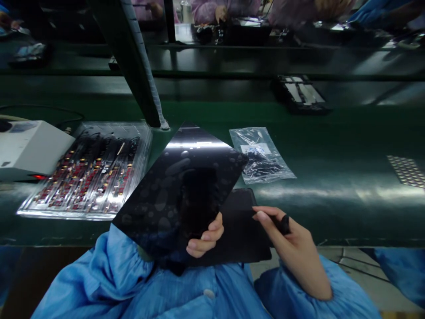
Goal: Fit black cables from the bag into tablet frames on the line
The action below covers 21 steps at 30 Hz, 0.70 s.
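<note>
My left hand [207, 237] grips a glossy black screen panel [166, 190] by its lower right edge. The panel is tilted up with one corner pointing away from me; bubble-like marks show on its face, and it hides most of my left hand. Beneath it, at the table's front edge, lies a flat dark tablet-like housing [247, 226], partly covered by the panel. My right hand [295, 243] is closed around a slim black tool [284, 225], its thumb and forefinger tips together beside the housing's right edge. The tool's exact kind is unclear.
On the left a clear plastic tray [133, 208] holds several small circuit boards, beside a white box-shaped device [36, 146]. A clear bag [265, 159] of dark parts lies beyond the panel. A slanting green post [133, 66] stands behind; a black tray [302, 93] sits farther back.
</note>
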Each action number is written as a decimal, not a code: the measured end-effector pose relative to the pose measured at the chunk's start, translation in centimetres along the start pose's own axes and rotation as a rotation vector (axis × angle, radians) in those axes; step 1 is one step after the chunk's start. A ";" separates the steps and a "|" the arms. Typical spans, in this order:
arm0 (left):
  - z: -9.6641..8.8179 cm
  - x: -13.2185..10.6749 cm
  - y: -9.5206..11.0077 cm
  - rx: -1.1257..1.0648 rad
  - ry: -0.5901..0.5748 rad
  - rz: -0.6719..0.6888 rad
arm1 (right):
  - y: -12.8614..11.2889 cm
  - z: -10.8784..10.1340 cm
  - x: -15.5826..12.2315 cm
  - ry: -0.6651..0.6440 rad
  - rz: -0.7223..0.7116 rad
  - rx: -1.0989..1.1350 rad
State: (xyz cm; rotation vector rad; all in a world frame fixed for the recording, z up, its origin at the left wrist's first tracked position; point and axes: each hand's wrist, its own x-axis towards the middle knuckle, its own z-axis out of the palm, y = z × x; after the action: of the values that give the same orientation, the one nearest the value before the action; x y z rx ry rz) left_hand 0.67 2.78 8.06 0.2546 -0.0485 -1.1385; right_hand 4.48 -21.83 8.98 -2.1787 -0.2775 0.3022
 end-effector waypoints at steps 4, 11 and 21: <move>-1.2 0.7 -0.3 -0.037 -0.121 0.016 | 2.7 -1.4 -0.5 -0.015 0.197 -0.243; -3.3 2.0 -1.8 -0.035 -0.198 0.033 | 4.2 -0.9 -0.7 -0.072 0.141 -0.328; -6.1 2.9 -2.7 0.131 -0.017 -0.073 | -4.2 4.8 -0.6 -0.005 -0.174 0.227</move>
State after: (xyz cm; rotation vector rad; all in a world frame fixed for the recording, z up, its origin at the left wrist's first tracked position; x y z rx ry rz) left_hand 0.52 0.12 1.31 0.3657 -0.1299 -1.2123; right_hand 2.08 -15.99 9.70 -1.9164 -0.4132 0.2292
